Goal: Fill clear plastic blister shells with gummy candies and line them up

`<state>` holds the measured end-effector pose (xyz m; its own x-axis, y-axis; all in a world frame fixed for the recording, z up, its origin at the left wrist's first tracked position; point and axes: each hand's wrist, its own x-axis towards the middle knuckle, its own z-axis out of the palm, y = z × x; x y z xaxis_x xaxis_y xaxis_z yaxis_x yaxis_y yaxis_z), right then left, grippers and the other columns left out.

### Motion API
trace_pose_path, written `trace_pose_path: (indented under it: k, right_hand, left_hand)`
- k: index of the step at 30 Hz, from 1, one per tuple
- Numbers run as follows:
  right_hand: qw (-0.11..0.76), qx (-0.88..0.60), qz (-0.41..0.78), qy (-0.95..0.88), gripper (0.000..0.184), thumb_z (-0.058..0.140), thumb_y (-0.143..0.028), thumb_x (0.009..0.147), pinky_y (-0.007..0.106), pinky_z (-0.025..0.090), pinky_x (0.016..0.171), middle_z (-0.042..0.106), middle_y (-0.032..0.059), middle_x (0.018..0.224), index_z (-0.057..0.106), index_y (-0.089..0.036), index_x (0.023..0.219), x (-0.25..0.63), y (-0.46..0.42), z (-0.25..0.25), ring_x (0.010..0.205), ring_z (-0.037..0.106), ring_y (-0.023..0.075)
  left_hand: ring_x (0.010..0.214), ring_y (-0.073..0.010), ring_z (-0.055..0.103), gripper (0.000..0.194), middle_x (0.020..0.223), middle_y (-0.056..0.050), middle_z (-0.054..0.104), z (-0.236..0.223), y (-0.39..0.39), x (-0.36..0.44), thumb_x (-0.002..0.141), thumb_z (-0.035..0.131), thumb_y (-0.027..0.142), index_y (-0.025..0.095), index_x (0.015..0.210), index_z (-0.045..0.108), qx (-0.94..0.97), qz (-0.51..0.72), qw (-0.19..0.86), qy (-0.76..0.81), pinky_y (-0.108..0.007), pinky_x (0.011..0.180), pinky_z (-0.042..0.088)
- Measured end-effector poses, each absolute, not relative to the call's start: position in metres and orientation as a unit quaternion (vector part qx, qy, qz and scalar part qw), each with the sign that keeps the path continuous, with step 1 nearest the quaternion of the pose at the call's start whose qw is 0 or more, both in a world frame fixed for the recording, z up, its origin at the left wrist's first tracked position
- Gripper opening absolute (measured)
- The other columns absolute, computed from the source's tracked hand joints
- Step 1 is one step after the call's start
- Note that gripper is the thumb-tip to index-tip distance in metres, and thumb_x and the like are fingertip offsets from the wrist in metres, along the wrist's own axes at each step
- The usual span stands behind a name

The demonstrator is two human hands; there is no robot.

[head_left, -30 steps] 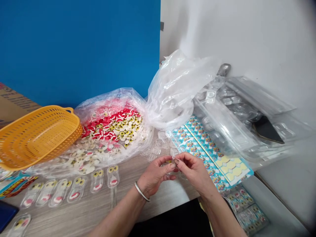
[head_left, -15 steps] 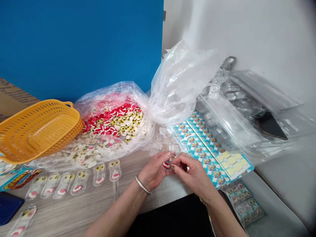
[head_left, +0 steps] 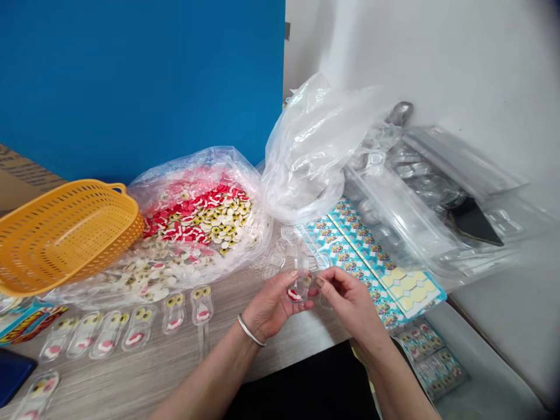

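My left hand (head_left: 269, 306) holds a small clear plastic blister shell (head_left: 301, 279) upright between thumb and fingers. A red-and-white mouth-shaped piece (head_left: 294, 296) sits in its lower end. Just to the right, my right hand (head_left: 352, 300) has thumb and forefinger pinched together beside the shell, slightly apart from it. Whatever is in that pinch is too small to make out. A row of filled blister shells (head_left: 137, 328), each with yellow eyes and a red mouth, lies on the table to the left. Loose clear shells (head_left: 275, 262) are spread behind my hands.
A plastic bag (head_left: 196, 219) of red, white and yellow pieces lies behind, beside an orange basket (head_left: 65, 233). Printed card sheets (head_left: 376, 262) lie to the right under clear packaging (head_left: 420, 216). A translucent bag (head_left: 310, 151) stands at the back. A dark blue object (head_left: 15, 376) is at far left.
My right hand has drawn a little to the right, away from the shell. More of the clear shell now shows in my left hand. The view has shifted slightly.
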<state>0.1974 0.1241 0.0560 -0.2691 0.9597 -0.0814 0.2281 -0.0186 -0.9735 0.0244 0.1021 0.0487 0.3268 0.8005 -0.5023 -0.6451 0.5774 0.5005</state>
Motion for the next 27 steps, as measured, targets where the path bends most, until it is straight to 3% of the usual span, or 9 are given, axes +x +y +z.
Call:
trace_pose_path:
  k: [5, 10, 13, 16, 21, 27]
  right_hand:
    - [0.376, -0.53, 0.517, -0.557, 0.025, 0.068, -0.044, 0.083, 0.031, 0.049, 0.068, 0.07, 0.0037, 0.087, 0.069, -0.022, 0.094, 0.197, 0.134, 0.046, 0.075, 0.063, 0.0186]
    - [0.387, -0.53, 0.541, -0.527, 0.022, 0.067, -0.042, 0.082, 0.03, 0.047, 0.068, 0.066, 0.0009, 0.073, 0.067, -0.021, 0.076, 0.194, 0.137, 0.045, 0.069, 0.058, 0.0166]
    - [0.404, -0.522, 0.551, -0.51, 0.021, 0.07, -0.041, 0.081, 0.03, 0.047, 0.07, 0.067, 0.0012, 0.078, 0.066, -0.021, 0.074, 0.194, 0.137, 0.045, 0.072, 0.059, 0.0163]
    - [0.433, -0.495, 0.592, -0.466, 0.02, 0.076, -0.04, 0.077, 0.03, 0.05, 0.075, 0.07, 0.0013, 0.086, 0.066, -0.023, 0.08, 0.195, 0.137, 0.045, 0.08, 0.063, 0.0172]
    - [0.441, -0.423, 0.668, -0.424, 0.043, 0.076, -0.041, 0.081, 0.035, 0.054, 0.086, 0.07, 0.0051, 0.123, 0.063, -0.031, 0.121, 0.193, 0.134, 0.044, 0.106, 0.065, 0.0217]
    - [0.45, -0.427, 0.653, -0.435, 0.033, 0.075, -0.044, 0.083, 0.037, 0.056, 0.087, 0.07, 0.0054, 0.119, 0.07, -0.028, 0.111, 0.191, 0.137, 0.04, 0.1, 0.067, 0.0217]
  left_hand:
    - [0.09, -0.0198, 0.068, 0.032, 0.106, -0.012, 0.07, 0.048, 0.102, 0.022, 0.088, 0.066, 0.04, 0.013, 0.104, 0.074, 0.108, 0.42, 0.84, 0.325, -0.027, 0.071, 0.054]
    - [0.086, -0.0215, 0.07, 0.035, 0.108, -0.014, 0.071, 0.047, 0.102, 0.023, 0.094, 0.055, 0.039, 0.012, 0.108, 0.072, 0.12, 0.419, 0.837, 0.332, -0.029, 0.068, 0.056]
    - [0.082, -0.0209, 0.07, 0.036, 0.107, -0.014, 0.071, 0.048, 0.103, 0.024, 0.095, 0.053, 0.04, 0.011, 0.105, 0.071, 0.116, 0.416, 0.825, 0.365, -0.029, 0.064, 0.057]
    - [0.078, -0.0197, 0.07, 0.031, 0.102, -0.013, 0.071, 0.047, 0.104, 0.026, 0.094, 0.055, 0.038, 0.011, 0.098, 0.072, 0.105, 0.412, 0.814, 0.396, -0.028, 0.061, 0.056]
    - [0.081, -0.0202, 0.071, 0.027, 0.104, -0.011, 0.069, 0.046, 0.101, 0.031, 0.088, 0.064, 0.039, 0.013, 0.089, 0.071, 0.107, 0.389, 0.827, 0.391, -0.025, 0.057, 0.054]
    - [0.08, -0.0177, 0.068, 0.036, 0.099, -0.008, 0.065, 0.053, 0.098, 0.036, 0.079, 0.076, 0.047, 0.015, 0.094, 0.072, 0.158, 0.383, 0.79, 0.452, -0.026, 0.06, 0.054]
